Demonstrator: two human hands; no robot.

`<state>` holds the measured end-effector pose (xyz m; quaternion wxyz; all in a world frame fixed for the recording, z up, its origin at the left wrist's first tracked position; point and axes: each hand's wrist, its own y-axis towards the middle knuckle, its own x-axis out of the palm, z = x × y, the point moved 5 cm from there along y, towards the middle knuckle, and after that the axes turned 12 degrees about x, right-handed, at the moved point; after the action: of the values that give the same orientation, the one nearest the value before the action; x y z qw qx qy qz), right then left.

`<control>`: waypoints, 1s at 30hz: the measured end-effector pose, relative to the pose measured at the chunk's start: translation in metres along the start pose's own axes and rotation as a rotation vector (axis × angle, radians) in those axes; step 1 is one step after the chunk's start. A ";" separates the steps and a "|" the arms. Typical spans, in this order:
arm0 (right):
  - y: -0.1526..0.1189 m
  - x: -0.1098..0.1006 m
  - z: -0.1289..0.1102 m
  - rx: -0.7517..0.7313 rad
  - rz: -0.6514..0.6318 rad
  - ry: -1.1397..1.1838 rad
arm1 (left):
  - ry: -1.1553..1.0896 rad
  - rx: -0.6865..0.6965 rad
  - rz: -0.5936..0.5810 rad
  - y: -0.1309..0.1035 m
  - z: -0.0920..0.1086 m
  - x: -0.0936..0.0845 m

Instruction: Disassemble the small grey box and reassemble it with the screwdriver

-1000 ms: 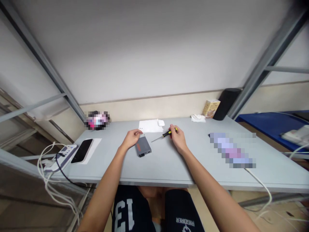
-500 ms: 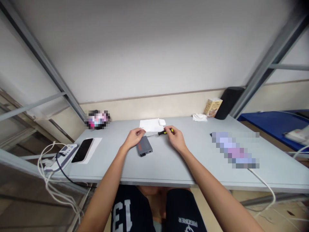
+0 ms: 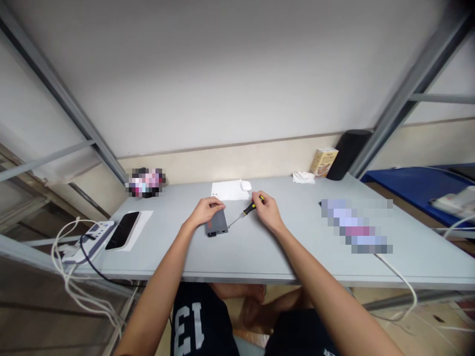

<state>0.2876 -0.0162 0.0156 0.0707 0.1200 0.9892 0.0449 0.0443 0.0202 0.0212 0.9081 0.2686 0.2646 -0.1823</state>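
Observation:
A small dark grey box with ports on its near side lies on the desk. My left hand grips the box at its far end, fingers over the top. My right hand is closed around the black and yellow handle of a screwdriver. The screwdriver slants down to the left, its shaft tip at the box's near right corner; a tiny dark bit shows by the tip, too small to make out. Behind the hands lies a white paper with a white case on it.
On the left, a phone rests on paper beside a power strip with tangled cables. A blurred-out device with a white cable lies at right. Tissue, a small carton and a black cylinder stand along the back.
The screwdriver has swung from nearly level at the box's far side to slanting down at its near right corner. My left hand now covers more of the box. My legs have shifted.

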 end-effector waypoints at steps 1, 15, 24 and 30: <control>0.000 0.001 0.000 -0.001 -0.010 0.005 | -0.006 -0.013 0.011 0.000 -0.001 -0.001; -0.001 0.001 -0.002 0.000 -0.018 0.014 | -0.065 -0.085 0.071 -0.002 -0.008 -0.002; -0.002 0.002 -0.003 0.008 -0.029 0.017 | -0.067 -0.108 0.065 -0.001 -0.001 0.000; -0.001 0.000 -0.003 0.002 -0.001 0.006 | -0.051 -0.104 0.069 -0.002 -0.006 0.001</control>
<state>0.2870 -0.0178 0.0185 0.0676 0.1195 0.9896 0.0440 0.0416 0.0215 0.0156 0.9330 0.2252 0.2413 -0.1435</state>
